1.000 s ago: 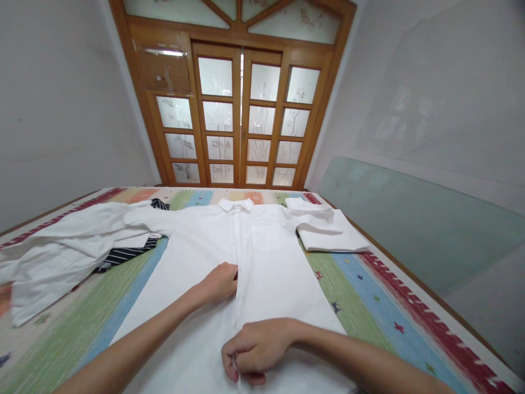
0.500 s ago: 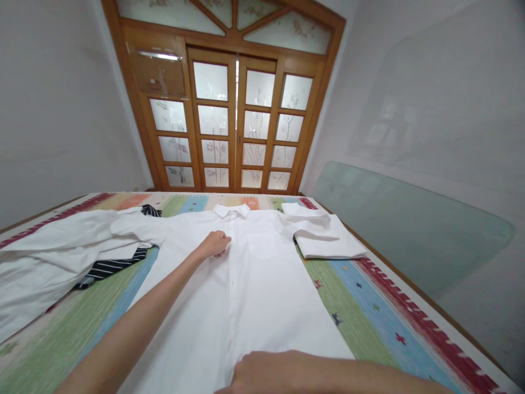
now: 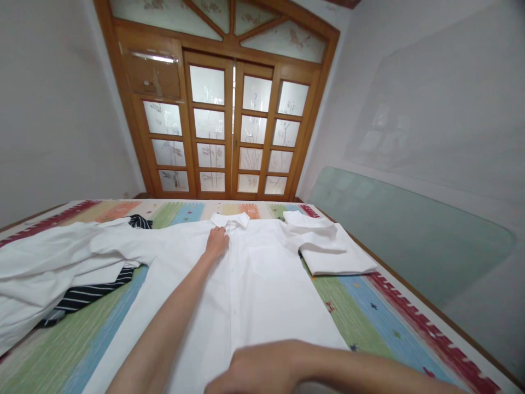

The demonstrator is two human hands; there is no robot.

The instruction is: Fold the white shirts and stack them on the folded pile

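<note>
A white button-front shirt (image 3: 270, 295) with a collar lies spread face up, its collar end away from me. Just below the collar, my left hand (image 3: 217, 241) is closed in a pinch on the fabric by the button placket. At the bottom of the view, my right hand (image 3: 256, 369) is closed over the lower placket, partly cut off by the frame edge and slightly blurred. Its fingertips are hidden beneath it. Between both hands the placket runs nearly straight.
Folded white cloth (image 3: 340, 257) lies by the shirt's right sleeve. To the left are a rumpled white garment (image 3: 36, 262) and black striped cloth (image 3: 94, 293). A patterned striped cover (image 3: 394, 323) lies underneath. A pale green panel (image 3: 402, 230) leans along the right wall.
My left hand has moved up the placket, closer to the collar. My right hand has shifted slightly left and stays low. The view has tilted a little.
</note>
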